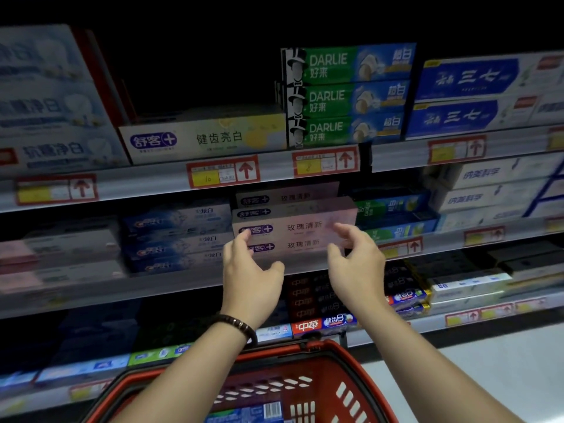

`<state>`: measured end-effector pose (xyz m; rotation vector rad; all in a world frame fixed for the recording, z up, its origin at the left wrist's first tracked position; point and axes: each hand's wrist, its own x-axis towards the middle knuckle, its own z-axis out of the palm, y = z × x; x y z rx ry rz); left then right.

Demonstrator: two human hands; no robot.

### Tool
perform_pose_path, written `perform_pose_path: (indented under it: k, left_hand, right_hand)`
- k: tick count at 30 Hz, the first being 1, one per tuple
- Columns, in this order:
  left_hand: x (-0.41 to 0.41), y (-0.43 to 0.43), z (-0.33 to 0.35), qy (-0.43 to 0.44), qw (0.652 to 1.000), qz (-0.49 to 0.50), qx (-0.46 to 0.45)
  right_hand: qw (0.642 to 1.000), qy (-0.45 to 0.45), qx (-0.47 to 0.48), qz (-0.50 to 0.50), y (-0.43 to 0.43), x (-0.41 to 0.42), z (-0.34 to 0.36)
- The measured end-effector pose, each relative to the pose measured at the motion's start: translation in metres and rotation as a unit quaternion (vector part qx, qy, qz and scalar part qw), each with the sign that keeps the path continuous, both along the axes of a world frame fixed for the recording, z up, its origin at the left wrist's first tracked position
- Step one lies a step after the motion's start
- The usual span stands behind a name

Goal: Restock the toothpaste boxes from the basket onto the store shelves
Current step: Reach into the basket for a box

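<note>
— Where are the pink boxes seen?

— The pink boxes (293,227) are stacked four high on the middle shelf (152,288), long faces turned outward. A purple logo is printed at the left end of each, with dark characters at the centre. The upper two are dimmed by shadow.

— What is placed beside them?

— Blue boxes (177,239) are stacked just to the left and green boxes (393,209) just to the right. Red-framed price tags (222,172) are fixed along the shelf edges.

— How are the hands held?

— Both are raised in front of the stack, backs toward the camera. The left hand (250,270) is placed at the logo end, fingers loosely bent, the fingertips at the face of the third box. Whether it is touched cannot be told. The right hand (357,264) is held at the other end, fingers loosely curved and spread. Nothing is gripped by either hand, and both are relaxed. A dark bead bracelet (238,326) is worn on the left wrist.

— And below?

— A red basket (345,361) is seen under the forearms, with a blue box (244,413) lying inside.
</note>
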<state>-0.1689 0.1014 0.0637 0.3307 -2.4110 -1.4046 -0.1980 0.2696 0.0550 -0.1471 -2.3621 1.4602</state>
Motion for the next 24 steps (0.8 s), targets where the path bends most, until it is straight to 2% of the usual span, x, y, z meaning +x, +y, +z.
perform_pose_path:
  k: [6, 15, 24]
  left_hand:
    - [-0.013, -0.005, 0.000, -0.041, 0.997, -0.022, -0.055]
    - [-0.029, -0.003, 0.005, -0.068, 0.995, -0.037, -0.065]
    - [-0.042, -0.002, 0.015, -0.094, 0.993, -0.033, -0.061]
  right_hand:
    - [0.999, -0.021, 0.035, 0.024, -0.010, -0.002, 0.006]
    - [0.994, -0.070, 0.023, 0.079, -0.005, -0.017, 0.012]
    - [0.986, -0.100, -0.077, 0.105, -0.005, -0.035, 0.013]
